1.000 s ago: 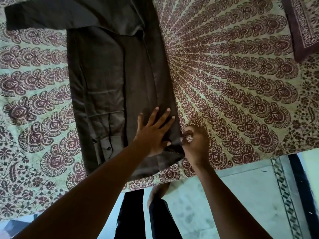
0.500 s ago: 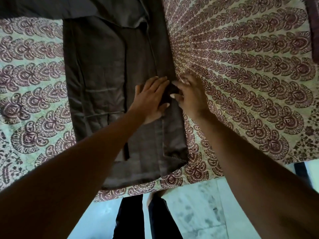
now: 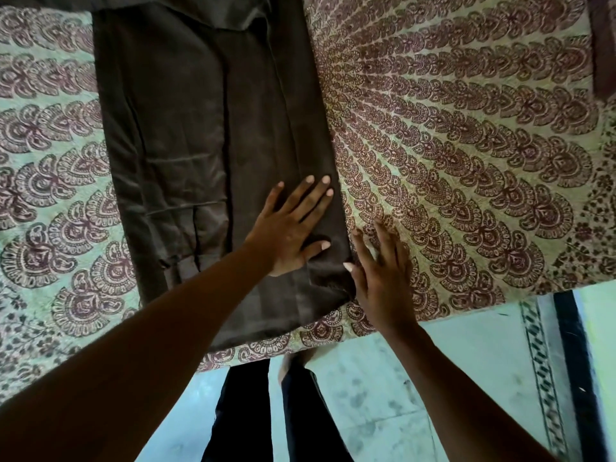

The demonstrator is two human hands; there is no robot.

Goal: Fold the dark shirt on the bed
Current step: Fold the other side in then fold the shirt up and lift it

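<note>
While the dark shirt [image 3: 200, 145] lies flat along the near edge of the bed [image 3: 466, 145], it is seen from the head view folded into a long narrow panel, its right side turned in over the body and a sleeve laid lengthwise on the left half. The bed is covered by a pale green spread printed with maroon motifs. The left hand [image 3: 293, 235] is pressed palm down on the shirt's lower right part, fingers spread and straight, nothing gripped. The right hand [image 3: 380, 275] is laid flat on the spread just beside the shirt's right edge, fingers extended, its thumb touching the fabric edge; nothing is clasped. Below the bed edge, a pale tiled floor [image 3: 383, 395] and dark trouser legs [image 3: 246, 415] are seen.
</note>
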